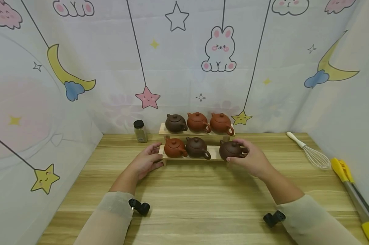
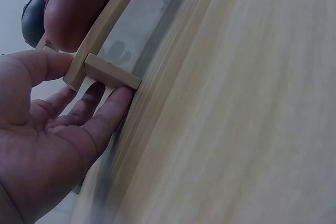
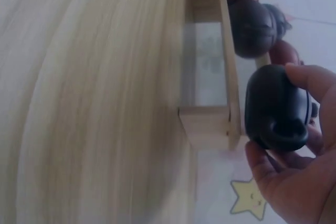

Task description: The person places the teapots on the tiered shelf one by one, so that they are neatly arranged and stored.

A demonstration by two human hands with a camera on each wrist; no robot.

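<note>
My right hand [image 1: 252,159] grips a dark brown teapot [image 1: 229,150] at the right end of a wooden stand's lower shelf [image 1: 214,153]. In the right wrist view, thumb and fingers span this teapot's [image 3: 275,106] body, its handle facing the palm. At the shelf's left end, my left hand [image 1: 145,160] holds the wood. The left wrist view has the thumb against the board's end and fingertips on the stand's leg [image 2: 111,71]. An orange-brown teapot [image 1: 174,148] and another dark teapot [image 1: 196,147] sit on the lower shelf's left half.
On the upper shelf [image 1: 199,133] stand a dark teapot [image 1: 175,123] and two orange-brown teapots [image 1: 197,122]. A black-capped jar [image 1: 140,131] is left of the stand. A whisk [image 1: 313,153] and yellow-handled tongs [image 1: 354,194] lie at the right. A patterned cloth [image 1: 184,68] hangs behind.
</note>
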